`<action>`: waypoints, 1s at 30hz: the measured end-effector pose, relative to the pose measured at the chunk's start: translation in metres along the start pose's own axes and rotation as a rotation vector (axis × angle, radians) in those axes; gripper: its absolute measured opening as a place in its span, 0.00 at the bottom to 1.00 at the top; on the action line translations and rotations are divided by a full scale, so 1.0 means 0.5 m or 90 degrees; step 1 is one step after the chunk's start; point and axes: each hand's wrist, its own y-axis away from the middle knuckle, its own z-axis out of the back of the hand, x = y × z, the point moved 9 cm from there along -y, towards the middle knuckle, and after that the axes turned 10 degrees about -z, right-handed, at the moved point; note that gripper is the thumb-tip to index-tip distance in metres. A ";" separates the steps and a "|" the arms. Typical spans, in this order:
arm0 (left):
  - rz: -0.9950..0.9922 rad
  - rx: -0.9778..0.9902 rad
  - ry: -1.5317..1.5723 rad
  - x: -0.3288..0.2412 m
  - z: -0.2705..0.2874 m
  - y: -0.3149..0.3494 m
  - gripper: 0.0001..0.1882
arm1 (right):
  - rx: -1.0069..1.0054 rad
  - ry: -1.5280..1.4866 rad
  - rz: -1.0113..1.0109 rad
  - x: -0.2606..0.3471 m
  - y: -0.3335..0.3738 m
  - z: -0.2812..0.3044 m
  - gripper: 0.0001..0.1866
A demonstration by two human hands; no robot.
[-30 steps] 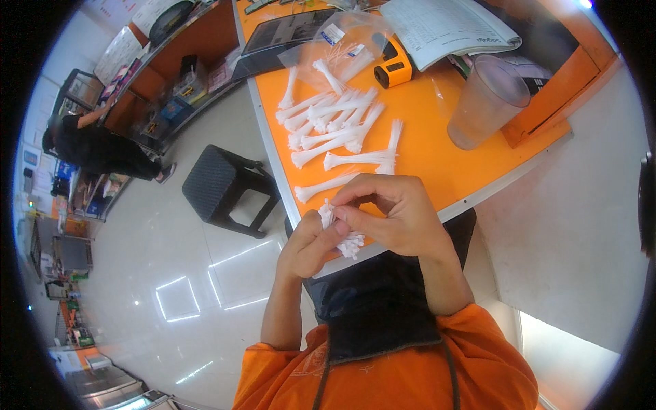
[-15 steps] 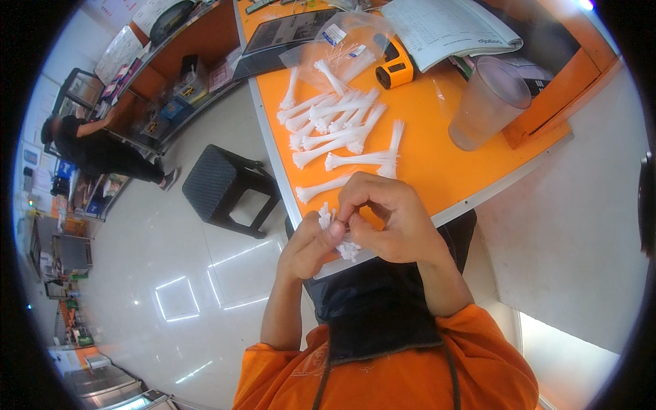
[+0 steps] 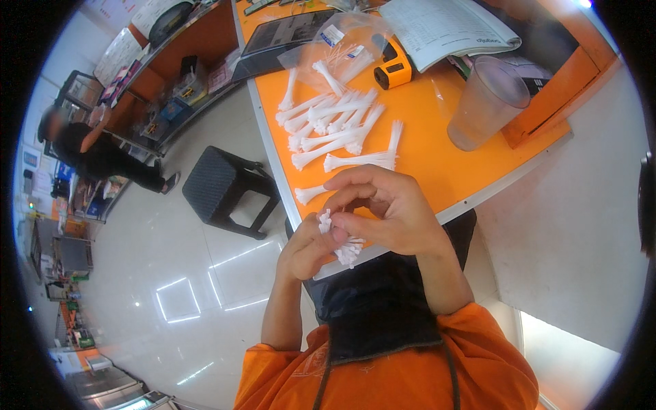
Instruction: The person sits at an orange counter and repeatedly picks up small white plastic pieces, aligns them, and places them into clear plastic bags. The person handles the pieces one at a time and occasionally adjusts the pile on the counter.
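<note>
**Fingers of your left hand (image 3: 304, 249) wrap a bundle of white cable ties (image 3: 349, 253); your right hand (image 3: 403, 215) arches beside it**

From the head view, your left hand is closed on that bundle just over the table's near edge, its heads fanning out beneath your thumb. Half a second ago your right fingertips met at the ties; now your index finger is lifted away from the thumb, leaving a gap, and covers the far end of a lone bundle (image 3: 309, 195). Your right thumb is at the ties, but you can't tell whether those fingers pinch one. Across the room, the co-worker (image 3: 85, 147), whose arm was stretched toward the shelf, now has the forearm bent upward.

Counting: you have one bundle in hand and about a dozen on the orange table (image 3: 424, 167), the lone one included; overlap blocks an exact figure. Beyond them you have one yellow-and-black device (image 3: 395, 70), one translucent cup (image 3: 488, 102) and one open booklet (image 3: 451, 31). One black stool (image 3: 222, 178) stands on the floor to your left.
</note>
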 end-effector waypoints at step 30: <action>-0.030 0.009 -0.090 -0.013 -0.006 -0.003 0.26 | 0.035 0.052 0.030 0.008 0.005 -0.012 0.08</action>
